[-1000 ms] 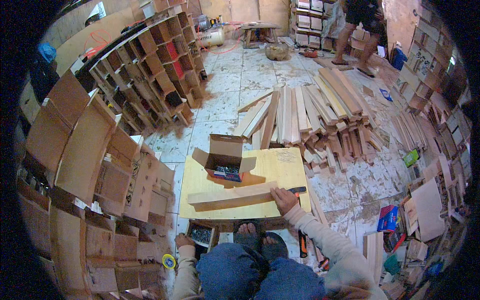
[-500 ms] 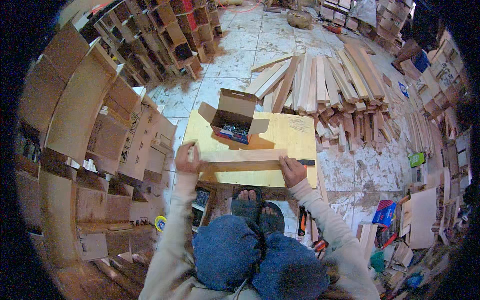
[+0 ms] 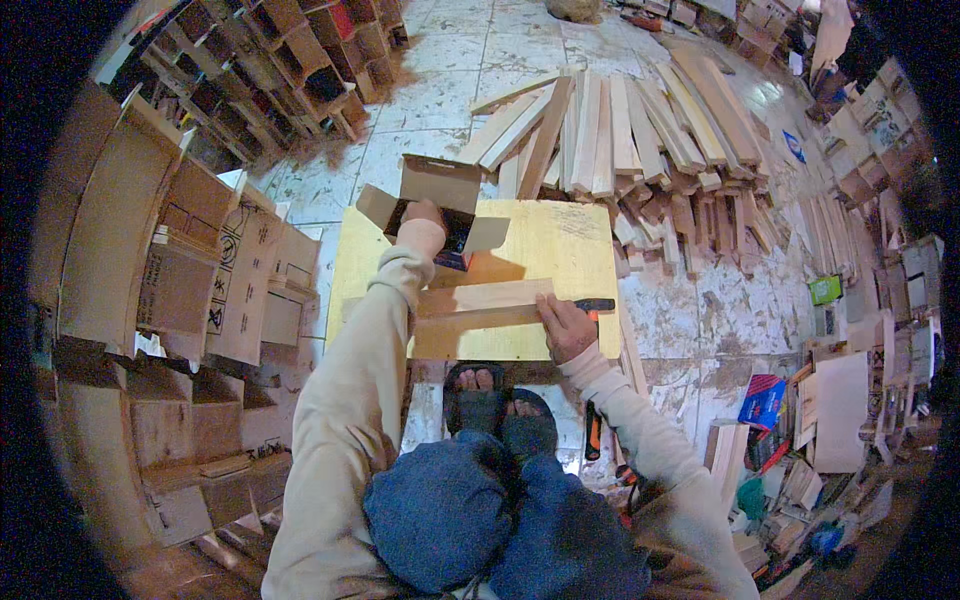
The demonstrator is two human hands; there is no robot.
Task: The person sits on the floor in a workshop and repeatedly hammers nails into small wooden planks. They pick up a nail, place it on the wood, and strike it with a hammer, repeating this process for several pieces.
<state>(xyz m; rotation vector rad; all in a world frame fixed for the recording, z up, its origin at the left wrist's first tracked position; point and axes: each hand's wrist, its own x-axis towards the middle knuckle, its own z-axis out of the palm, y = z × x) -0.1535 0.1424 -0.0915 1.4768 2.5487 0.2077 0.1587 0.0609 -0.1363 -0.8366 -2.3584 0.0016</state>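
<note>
On the pale yellow wooden board (image 3: 570, 235) before me stands an open cardboard box (image 3: 440, 180) with its flaps spread. My left hand (image 3: 422, 222) reaches down into it, and its fingers are hidden inside. A light wooden strip (image 3: 485, 297) lies crosswise on the near part of the board. At the strip's right end my right hand (image 3: 566, 327) is closed, with thumb and fingers gripping it. A black tool head (image 3: 597, 304) with some orange below it rests just beside that hand, on the board's right edge.
A large heap of wooden strips (image 3: 620, 140) lies on the tiled floor beyond the board. Cardboard compartments (image 3: 190, 250) line the left side. At the right are a blue and red box (image 3: 763, 401) and wood offcuts. An orange and black handle (image 3: 593, 432) shows near my feet.
My left hand has let go of the strip's left end and moved up and right into the cardboard box. My right hand stays at the strip's right end. The view has shifted slightly.
</note>
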